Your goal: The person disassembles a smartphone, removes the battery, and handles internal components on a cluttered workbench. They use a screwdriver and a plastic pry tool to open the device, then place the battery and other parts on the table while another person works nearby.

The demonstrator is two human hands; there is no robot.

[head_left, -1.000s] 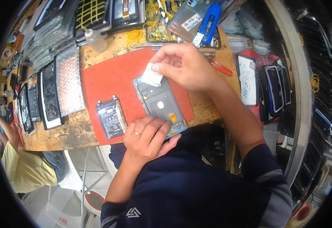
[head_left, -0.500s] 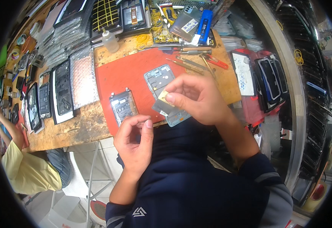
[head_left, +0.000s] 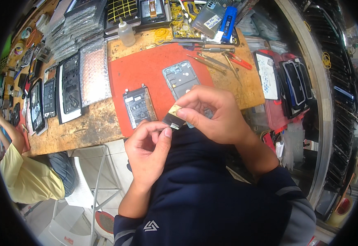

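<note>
My right hand (head_left: 213, 117) pinches a small dark flat piece (head_left: 173, 120) with a yellow end (head_left: 173, 109) between thumb and index finger. The tips of my left thumb and forefinger come together at the piece's lower left corner; my left hand (head_left: 148, 143) is closed, and whatever lies in its pinch is hidden. Behind my right hand, a grey-blue phone housing (head_left: 181, 78) lies on the red mat (head_left: 125, 69), partly covered by the hand. A phone battery (head_left: 138, 107) lies on the mat left of the housing.
Screwdrivers and tweezers (head_left: 209, 63) and red-handled pliers (head_left: 240, 60) lie right of the mat. A dropper bottle (head_left: 126, 33) stands behind it. Phone parts (head_left: 69, 88) and bubble wrap (head_left: 93, 74) are at left. A person in yellow (head_left: 35, 172) sits at far left.
My right hand has brought the dark piece down and closer to my left fingertips, which now meet its corner. The view has shifted, so the bench appears slightly higher and farther right.
</note>
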